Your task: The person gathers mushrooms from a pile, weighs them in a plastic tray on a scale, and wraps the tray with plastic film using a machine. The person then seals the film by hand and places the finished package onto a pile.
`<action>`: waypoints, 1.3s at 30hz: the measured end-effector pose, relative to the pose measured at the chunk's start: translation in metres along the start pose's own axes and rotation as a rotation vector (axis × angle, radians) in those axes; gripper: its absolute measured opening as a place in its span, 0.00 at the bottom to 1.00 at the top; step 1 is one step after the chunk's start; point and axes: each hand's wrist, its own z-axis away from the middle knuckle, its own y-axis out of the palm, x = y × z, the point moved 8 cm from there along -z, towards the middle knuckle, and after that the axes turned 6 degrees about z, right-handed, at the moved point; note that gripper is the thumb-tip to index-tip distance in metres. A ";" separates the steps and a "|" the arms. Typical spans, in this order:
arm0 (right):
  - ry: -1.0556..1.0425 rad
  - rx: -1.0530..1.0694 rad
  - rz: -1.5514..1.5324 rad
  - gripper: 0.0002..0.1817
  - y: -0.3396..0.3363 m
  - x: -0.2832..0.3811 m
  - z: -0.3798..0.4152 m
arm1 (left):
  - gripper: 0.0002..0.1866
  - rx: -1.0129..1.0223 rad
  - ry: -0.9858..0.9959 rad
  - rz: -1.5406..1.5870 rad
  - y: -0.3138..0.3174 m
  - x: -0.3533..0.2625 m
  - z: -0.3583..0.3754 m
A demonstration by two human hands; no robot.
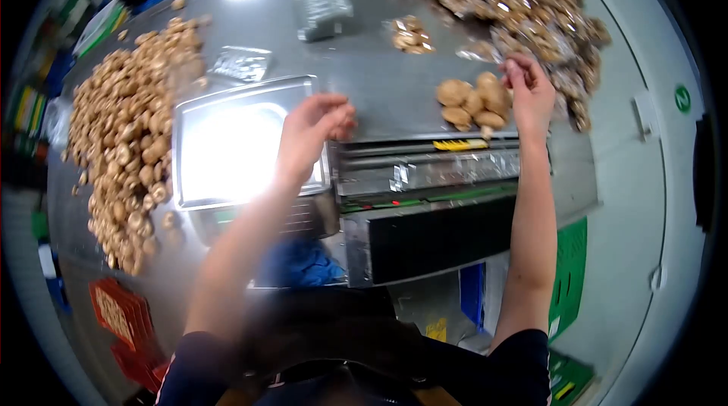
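The steel table [379, 80] carries everything. Left of the scale pan [227, 148] lies one large loose mushroom heap [125, 133], too many to count. One pile of bagged mushrooms [523, 12] sits far right of the pan. About five mushrooms [472, 103] lie between. Your right hand [529, 91] touches these, fingers curled. Your left hand [315, 129] hovers at the pan's right edge, fingers pinched; contents cannot be told.

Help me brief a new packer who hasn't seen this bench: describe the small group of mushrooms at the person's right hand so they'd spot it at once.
Start from the steel table and find the sealing machine at its near edge. Just beyond it, at the right hand, lies the small cluster of mushrooms. Unlike the big loose heap on the left and the bagged packs behind, it is a few large unwrapped caps.
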 end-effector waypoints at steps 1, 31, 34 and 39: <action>-0.010 0.107 -0.056 0.08 0.033 0.029 0.003 | 0.15 -0.071 0.016 0.016 -0.023 -0.004 0.018; -0.447 0.721 0.897 0.50 0.592 0.104 0.014 | 0.35 -0.869 0.057 -1.266 -0.448 -0.011 0.230; -0.425 0.727 0.851 0.49 0.587 0.107 0.016 | 0.36 -0.879 0.194 -1.172 -0.431 -0.019 0.239; -0.491 0.709 0.879 0.47 0.580 0.111 0.024 | 0.34 -0.939 0.204 -0.957 -0.412 -0.015 0.244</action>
